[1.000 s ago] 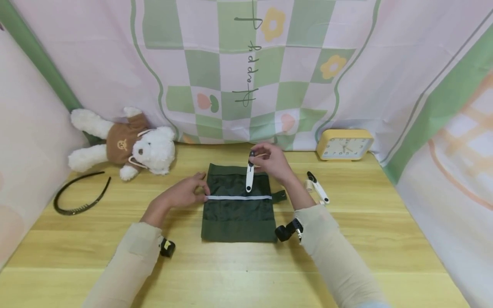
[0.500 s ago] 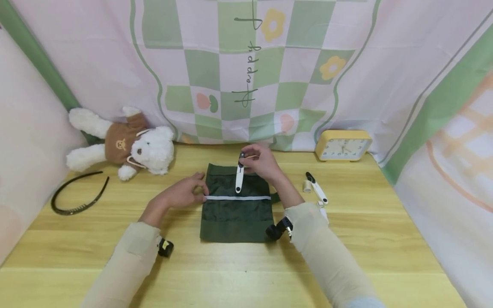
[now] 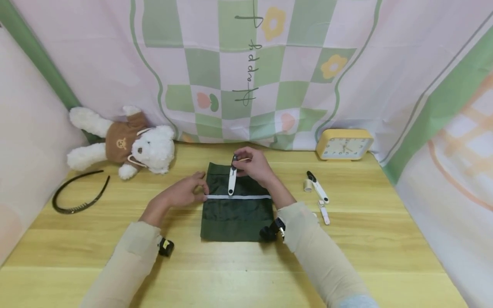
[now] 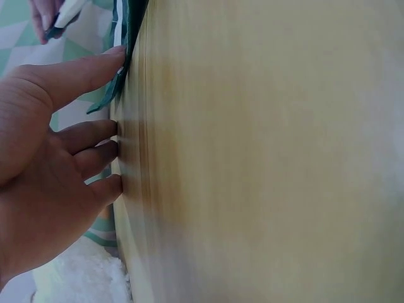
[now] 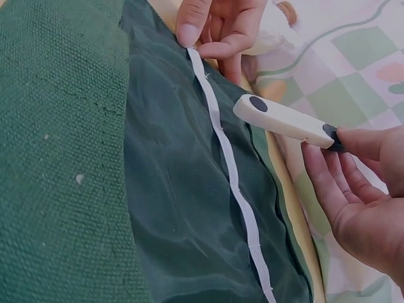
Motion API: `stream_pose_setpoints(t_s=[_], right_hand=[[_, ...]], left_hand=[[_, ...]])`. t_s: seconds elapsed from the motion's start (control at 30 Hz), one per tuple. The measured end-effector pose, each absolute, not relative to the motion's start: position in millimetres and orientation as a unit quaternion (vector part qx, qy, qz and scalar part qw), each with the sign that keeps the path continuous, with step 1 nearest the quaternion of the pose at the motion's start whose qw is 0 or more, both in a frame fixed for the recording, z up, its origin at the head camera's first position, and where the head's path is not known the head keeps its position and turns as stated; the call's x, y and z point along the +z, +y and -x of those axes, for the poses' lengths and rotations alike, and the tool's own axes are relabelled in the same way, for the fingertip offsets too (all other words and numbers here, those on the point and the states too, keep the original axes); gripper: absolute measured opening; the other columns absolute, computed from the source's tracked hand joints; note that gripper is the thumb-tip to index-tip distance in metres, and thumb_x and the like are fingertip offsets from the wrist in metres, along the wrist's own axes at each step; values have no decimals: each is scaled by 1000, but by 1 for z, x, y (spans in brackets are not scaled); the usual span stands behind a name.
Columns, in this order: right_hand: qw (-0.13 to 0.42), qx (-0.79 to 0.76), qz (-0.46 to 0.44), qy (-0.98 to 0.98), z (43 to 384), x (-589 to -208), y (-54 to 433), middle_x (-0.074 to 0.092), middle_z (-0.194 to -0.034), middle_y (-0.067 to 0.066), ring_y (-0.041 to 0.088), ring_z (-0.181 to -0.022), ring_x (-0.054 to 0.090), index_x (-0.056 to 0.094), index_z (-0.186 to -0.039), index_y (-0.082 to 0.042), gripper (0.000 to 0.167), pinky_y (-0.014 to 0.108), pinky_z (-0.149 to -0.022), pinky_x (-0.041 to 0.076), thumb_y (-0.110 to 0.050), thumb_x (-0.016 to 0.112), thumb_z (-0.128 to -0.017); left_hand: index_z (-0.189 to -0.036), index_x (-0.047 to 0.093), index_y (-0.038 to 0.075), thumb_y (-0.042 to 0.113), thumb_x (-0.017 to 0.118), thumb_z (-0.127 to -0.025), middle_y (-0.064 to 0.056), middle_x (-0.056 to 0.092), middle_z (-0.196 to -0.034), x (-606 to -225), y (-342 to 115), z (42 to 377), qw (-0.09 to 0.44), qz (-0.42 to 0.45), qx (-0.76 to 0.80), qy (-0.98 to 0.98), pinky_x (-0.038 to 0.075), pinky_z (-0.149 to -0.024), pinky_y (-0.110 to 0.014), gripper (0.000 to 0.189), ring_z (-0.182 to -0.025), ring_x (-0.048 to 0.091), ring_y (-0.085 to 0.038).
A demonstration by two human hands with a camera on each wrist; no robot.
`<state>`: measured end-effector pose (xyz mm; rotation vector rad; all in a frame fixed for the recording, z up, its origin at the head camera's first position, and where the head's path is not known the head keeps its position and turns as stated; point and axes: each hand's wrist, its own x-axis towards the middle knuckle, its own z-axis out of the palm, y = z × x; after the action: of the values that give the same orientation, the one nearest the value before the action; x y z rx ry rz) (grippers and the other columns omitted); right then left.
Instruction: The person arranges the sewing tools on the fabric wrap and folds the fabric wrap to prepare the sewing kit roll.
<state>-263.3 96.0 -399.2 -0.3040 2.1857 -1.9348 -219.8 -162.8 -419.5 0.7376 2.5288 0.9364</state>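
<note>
A dark green fabric pouch (image 3: 239, 229) lies spread on the table, crossed by a white elastic band (image 5: 231, 165). At the pouch's left edge my left hand (image 3: 185, 191) pinches the band's end between thumb and index finger; its other fingertips touch the table in the left wrist view. My right hand (image 3: 254, 164) holds a slim white tool (image 5: 284, 121) by its black end, thumb on one side and fingers on the other. The tool's rounded white end, with a black dot, points down over the pouch just above the band. Its exact kind is unclear.
Right of the pouch lie a similar white tool (image 3: 319, 188) with a black end, a small beige spool (image 3: 307, 185) and a small white-and-pink item (image 3: 324, 214). A yellow clock (image 3: 344, 144), a plush dog (image 3: 127, 143) and a black headband (image 3: 78, 209) stand or lie farther out.
My right hand has moved left with the white tool, across the pouch toward my left hand. The left hand stays at the pouch's edge.
</note>
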Motion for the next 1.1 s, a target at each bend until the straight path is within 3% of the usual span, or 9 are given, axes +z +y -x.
stream_pose_setpoints(t_s=[0.27, 0.53, 1.1], right_hand=[[115, -653, 102, 741, 265, -400, 89, 59, -109, 16, 24, -89, 66, 54, -133, 12, 37, 48, -81, 59, 5, 64, -97], [127, -656, 98, 737, 265, -402, 77, 57, -111, 17, 26, -92, 65, 51, -133, 13, 37, 42, -80, 60, 4, 62, -98], [137, -668, 86, 726, 266, -406, 60, 53, -114, 19, 28, -97, 62, 47, -133, 13, 38, 42, -82, 60, 6, 60, -99]], left_hand=[[-93, 67, 14, 11, 70, -97, -35, 18, -160, -420, -162, 220, 173, -258, 329, 892, 21, -118, -59, 6, -149, 14, -50], [-93, 67, 13, 11, 70, -97, -36, 19, -159, -420, -163, 221, 166, -263, 325, 893, 22, -117, -60, 5, -148, 16, -51], [-93, 67, 13, 10, 69, -97, -37, 21, -158, -419, -162, 221, 162, -271, 320, 893, 22, -117, -60, 6, -148, 17, -52]])
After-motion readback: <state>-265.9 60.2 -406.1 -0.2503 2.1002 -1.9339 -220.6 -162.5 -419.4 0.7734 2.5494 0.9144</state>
